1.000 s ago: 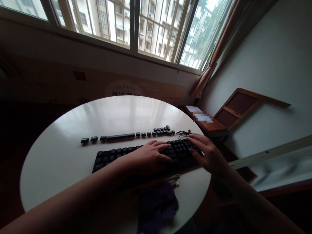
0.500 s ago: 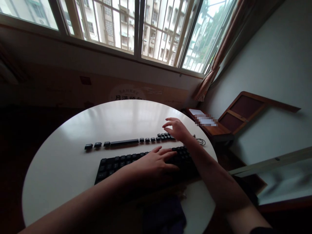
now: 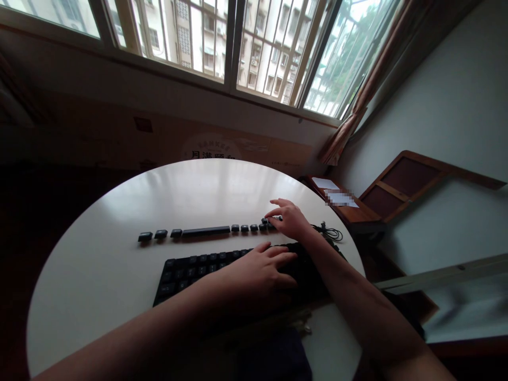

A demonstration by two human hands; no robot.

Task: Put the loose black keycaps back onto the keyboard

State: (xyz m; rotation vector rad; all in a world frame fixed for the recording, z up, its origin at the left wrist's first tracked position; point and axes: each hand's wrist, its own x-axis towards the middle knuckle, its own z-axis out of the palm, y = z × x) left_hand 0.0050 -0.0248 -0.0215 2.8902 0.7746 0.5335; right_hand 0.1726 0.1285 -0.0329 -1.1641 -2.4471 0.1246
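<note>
My left hand point(image 3: 264, 270) lies palm down across the black keyboard point(image 3: 170, 275), fingers spread, covering much of its middle. My right hand point(image 3: 292, 219) is beyond it, over the right end of a line of loose black keycaps point(image 3: 244, 228). Its thumb and index finger close on a small keycap point(image 3: 264, 220) there, while the other fingers stay raised. Some keycaps are hidden behind this hand. A long space bar point(image 3: 206, 231) sits in the line, with more single caps to its left.
The keyboard and caps are on a round white table point(image 3: 91, 264). A coiled black cable point(image 3: 331, 233) lies near its right edge. Something dark purple point(image 3: 273, 357) is at the near side. A wooden chair point(image 3: 373, 201) with papers on it stands beyond the table.
My right hand has come down to the keycaps, and its thumb and index finger have closed together. My left hand remains on the keyboard. The view has shifted slightly.
</note>
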